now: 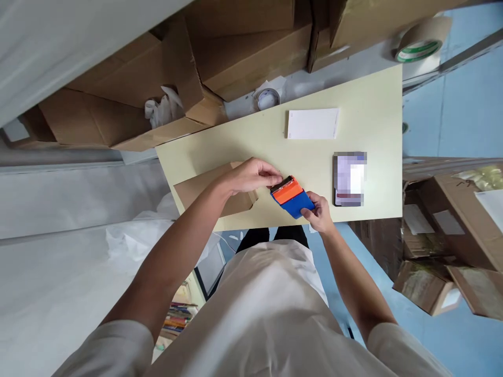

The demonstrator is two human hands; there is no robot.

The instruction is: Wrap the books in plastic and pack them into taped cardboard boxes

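Observation:
My right hand [320, 212] grips the blue end of a blue-and-orange tape dispenser [293, 196], thumb on top, held above the pale table. Its dark, jagged-looking edge points up and left. At that edge, the fingertips of my left hand [257, 175] are pinched together; whatever is between them is too small to make out. Beneath my left wrist lies a brown cardboard box [208, 186], partly covered by the forearm.
On the pale yellow table [377, 120] lie a white paper pad [313, 123] and a phone-like, blurred-out item [349, 179]. Behind it stand open cartons [251, 57], a clear tape roll [268, 98] and a big tan tape roll [422, 39]. More boxes [440, 225] sit at right.

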